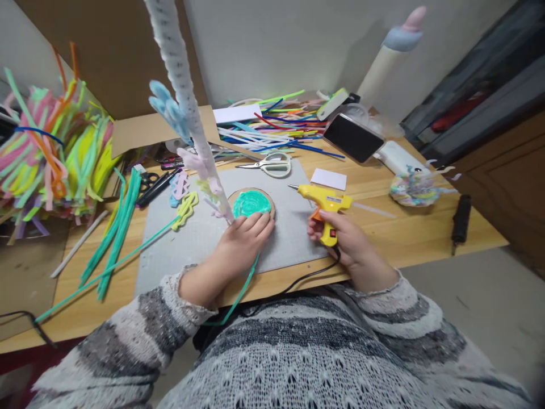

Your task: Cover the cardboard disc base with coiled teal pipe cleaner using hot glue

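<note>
In my right hand (351, 244) is a yellow hot glue gun (326, 200), its nozzle pointing left and a clear glue stick (374, 210) out of its back. My left hand (251, 236) rests with fingers stretched over the near edge of a round base (273, 205) topped by a green pipe cleaner coil (251, 203); its thumb is hidden. From under that hand a green pipe cleaner tail (243, 288) runs toward my lap. A tall white fuzzy stem (179, 74) with pastel pieces rises beside the base, its foot partly hidden by my left hand.
A grey mat (200, 255) covers the middle of the table. White-handled scissors (275, 165) lie behind the base. Green pipe cleaners (113, 238), yellow zigzag pieces (185, 210) and a large bundle (55, 153) are left. A phone (354, 138) and black-handled tool (461, 220) are right.
</note>
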Demonstrator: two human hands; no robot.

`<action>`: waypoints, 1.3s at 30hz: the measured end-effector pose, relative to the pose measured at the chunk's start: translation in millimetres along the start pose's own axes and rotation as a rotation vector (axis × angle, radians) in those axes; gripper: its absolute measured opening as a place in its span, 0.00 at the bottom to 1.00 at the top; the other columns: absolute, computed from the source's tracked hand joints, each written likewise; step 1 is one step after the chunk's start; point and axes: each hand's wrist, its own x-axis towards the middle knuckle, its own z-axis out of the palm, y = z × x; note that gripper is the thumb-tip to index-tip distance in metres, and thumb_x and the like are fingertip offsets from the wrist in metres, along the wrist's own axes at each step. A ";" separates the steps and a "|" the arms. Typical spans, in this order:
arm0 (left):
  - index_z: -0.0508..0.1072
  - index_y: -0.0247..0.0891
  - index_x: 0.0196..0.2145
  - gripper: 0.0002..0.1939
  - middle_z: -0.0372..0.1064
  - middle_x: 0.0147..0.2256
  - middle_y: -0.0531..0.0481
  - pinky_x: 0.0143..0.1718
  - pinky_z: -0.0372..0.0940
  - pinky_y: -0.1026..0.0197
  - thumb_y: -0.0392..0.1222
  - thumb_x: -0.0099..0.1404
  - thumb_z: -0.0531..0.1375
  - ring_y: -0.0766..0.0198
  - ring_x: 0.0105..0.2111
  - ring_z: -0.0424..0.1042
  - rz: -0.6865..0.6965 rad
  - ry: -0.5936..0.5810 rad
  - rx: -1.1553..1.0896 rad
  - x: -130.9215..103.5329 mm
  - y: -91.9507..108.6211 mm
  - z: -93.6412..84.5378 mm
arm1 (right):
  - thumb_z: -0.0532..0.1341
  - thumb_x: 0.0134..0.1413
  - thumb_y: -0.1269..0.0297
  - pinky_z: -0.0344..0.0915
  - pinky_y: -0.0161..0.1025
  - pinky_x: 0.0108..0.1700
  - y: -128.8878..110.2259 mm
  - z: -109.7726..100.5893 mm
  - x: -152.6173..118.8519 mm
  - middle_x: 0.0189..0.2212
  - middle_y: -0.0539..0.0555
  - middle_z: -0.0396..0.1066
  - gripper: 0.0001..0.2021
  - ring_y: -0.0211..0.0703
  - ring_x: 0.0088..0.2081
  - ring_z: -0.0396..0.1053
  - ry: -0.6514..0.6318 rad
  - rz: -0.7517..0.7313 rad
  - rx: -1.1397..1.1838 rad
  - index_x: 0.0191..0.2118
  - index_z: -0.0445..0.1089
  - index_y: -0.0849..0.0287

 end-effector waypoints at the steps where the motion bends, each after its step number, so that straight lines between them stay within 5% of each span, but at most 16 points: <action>1: 0.64 0.35 0.61 0.21 0.62 0.61 0.43 0.54 0.52 0.53 0.37 0.73 0.46 0.52 0.60 0.61 0.008 0.003 0.017 0.1 0.0 0.1 | 0.66 0.44 0.55 0.70 0.35 0.28 -2.4 5.6 5.7 0.25 0.52 0.73 0.11 0.40 0.28 0.72 -0.026 -0.023 -0.025 0.28 0.71 0.58; 4: 0.64 0.36 0.61 0.21 0.63 0.61 0.45 0.54 0.51 0.52 0.36 0.73 0.46 0.52 0.59 0.61 0.020 0.010 0.048 -0.1 0.1 -0.2 | 0.63 0.48 0.53 0.71 0.41 0.41 -11.9 25.2 27.7 0.33 0.56 0.78 0.13 0.46 0.40 0.75 -0.136 -0.180 -0.176 0.34 0.73 0.58; 8: 0.64 0.39 0.61 0.22 0.61 0.62 0.47 0.52 0.52 0.52 0.33 0.72 0.47 0.52 0.59 0.62 0.020 0.015 0.043 -1.0 0.8 -1.3 | 0.63 0.46 0.55 0.66 0.46 0.52 -14.8 45.1 55.2 0.37 0.54 0.79 0.15 0.49 0.44 0.74 -0.304 -0.366 -0.347 0.40 0.73 0.58; 20: 0.62 0.46 0.62 0.25 0.61 0.62 0.48 0.52 0.53 0.52 0.32 0.69 0.51 0.52 0.59 0.62 0.000 0.029 0.002 -2.9 2.3 -1.5 | 0.64 0.47 0.54 0.67 0.48 0.54 8.0 41.7 66.7 0.40 0.52 0.79 0.15 0.50 0.44 0.76 -0.352 -0.322 -0.248 0.40 0.74 0.55; 39: 0.63 0.40 0.60 0.23 0.64 0.60 0.44 0.49 0.52 0.51 0.31 0.69 0.49 0.52 0.57 0.64 -0.053 0.051 0.035 3.1 9.0 -2.9 | 0.61 0.51 0.56 0.69 0.48 0.52 7.7 41.8 66.3 0.38 0.55 0.79 0.13 0.50 0.46 0.75 -0.315 -0.317 -0.344 0.40 0.73 0.57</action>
